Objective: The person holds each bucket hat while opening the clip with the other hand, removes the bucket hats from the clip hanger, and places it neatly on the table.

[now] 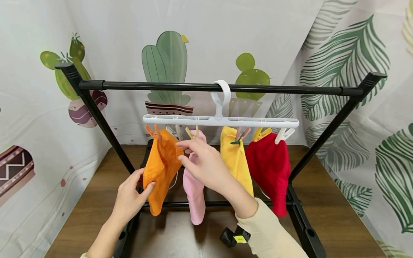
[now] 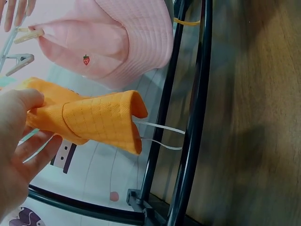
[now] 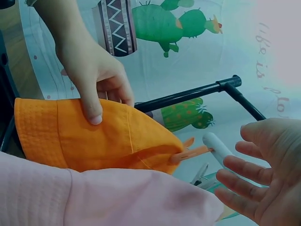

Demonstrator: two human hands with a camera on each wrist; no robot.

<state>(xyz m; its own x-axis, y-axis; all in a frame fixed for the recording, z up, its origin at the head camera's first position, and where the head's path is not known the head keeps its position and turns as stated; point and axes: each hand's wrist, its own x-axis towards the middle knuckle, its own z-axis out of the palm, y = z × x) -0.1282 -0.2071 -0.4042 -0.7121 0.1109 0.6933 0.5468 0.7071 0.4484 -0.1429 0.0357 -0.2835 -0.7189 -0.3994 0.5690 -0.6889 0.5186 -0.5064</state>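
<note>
An orange bucket hat (image 1: 162, 165) hangs by an orange clothespin (image 3: 194, 153) at the left end of the white clip hanger (image 1: 193, 120). My left hand (image 1: 132, 195) pinches its side between thumb and fingers. In the right wrist view that thumb (image 3: 92, 110) lies across the cloth. My right hand (image 1: 209, 165) is spread in front of the pink bucket hat (image 1: 195, 200), holding nothing, its fingertips near the orange hat's upper right edge. Pale cords (image 2: 162, 126) trail from the orange hat's brim. A strawberry mark (image 2: 86, 60) shows on the pink hat, hung from a beige clothespin (image 2: 29, 36).
The hanger hooks over the top bar (image 1: 155, 86) of a black rack. Farther right on it hang a yellow hat (image 1: 237, 157) and a red hat (image 1: 274, 168). A pale clip (image 2: 19, 62) between the orange and pink hats holds nothing. Printed curtain (image 1: 113, 43) stands behind.
</note>
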